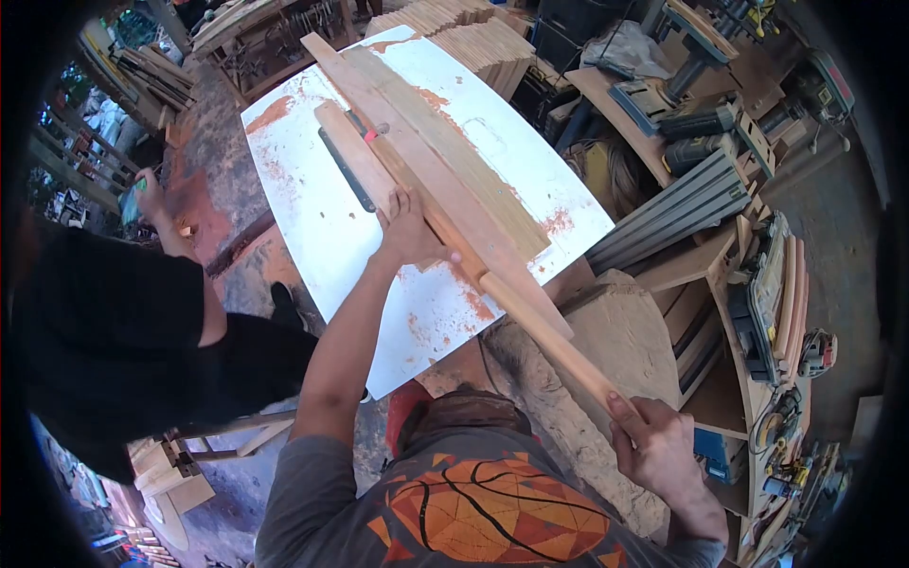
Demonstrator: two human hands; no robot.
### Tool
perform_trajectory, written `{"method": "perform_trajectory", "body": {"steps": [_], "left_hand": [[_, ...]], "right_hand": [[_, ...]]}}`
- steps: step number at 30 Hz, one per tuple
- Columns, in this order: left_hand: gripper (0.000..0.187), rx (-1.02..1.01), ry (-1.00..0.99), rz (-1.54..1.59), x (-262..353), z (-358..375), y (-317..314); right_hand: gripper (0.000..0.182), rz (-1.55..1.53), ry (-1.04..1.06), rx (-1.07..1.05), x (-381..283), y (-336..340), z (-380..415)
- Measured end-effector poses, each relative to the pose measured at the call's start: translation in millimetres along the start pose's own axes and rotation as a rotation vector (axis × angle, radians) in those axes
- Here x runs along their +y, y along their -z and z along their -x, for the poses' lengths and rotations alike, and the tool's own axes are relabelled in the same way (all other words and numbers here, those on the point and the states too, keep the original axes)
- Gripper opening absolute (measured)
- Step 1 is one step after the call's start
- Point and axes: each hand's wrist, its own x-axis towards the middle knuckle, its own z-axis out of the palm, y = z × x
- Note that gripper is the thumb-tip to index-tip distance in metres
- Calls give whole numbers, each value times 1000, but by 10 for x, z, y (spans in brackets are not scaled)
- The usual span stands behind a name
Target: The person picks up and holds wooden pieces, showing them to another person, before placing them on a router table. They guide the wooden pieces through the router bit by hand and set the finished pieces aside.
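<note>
My left hand (pixel 411 230) lies over the near part of a short wooden board (pixel 362 157), fingers spread on its surface and thumb stretched toward the strip beside it. My right hand (pixel 655 443) is wrapped around the near end of a long wooden stick (pixel 549 333). The stick's far end meets a narrow wooden strip (pixel 422 197) that runs up the white tabletop (pixel 312 222). Beside the strip lies a long straight board (pixel 431 161). A small red piece (pixel 370 136) shows between the short board and the strip.
Sawdust (pixel 272 112) is scattered over the tabletop. A person in dark clothes (pixel 114 331) stands close at the left. Stacked wood pieces (pixel 478 47) lie beyond the table. A large wood slab (pixel 615 346) and a shelf with power tools (pixel 696 133) are at the right.
</note>
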Motion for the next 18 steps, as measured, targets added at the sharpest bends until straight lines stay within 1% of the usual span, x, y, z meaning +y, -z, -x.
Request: {"method": "perform_trajectory", "body": {"steps": [3, 10, 18], "left_hand": [[169, 6, -4, 1, -27, -26, -10], [170, 18, -12, 12, -61, -52, -2], [169, 23, -6, 12, -80, -79, 15]], "right_hand": [[45, -14, -19, 7, -8, -9, -19], [44, -31, -10, 20, -39, 0, -64], [45, 4, -37, -18, -96, 32, -101]]}}
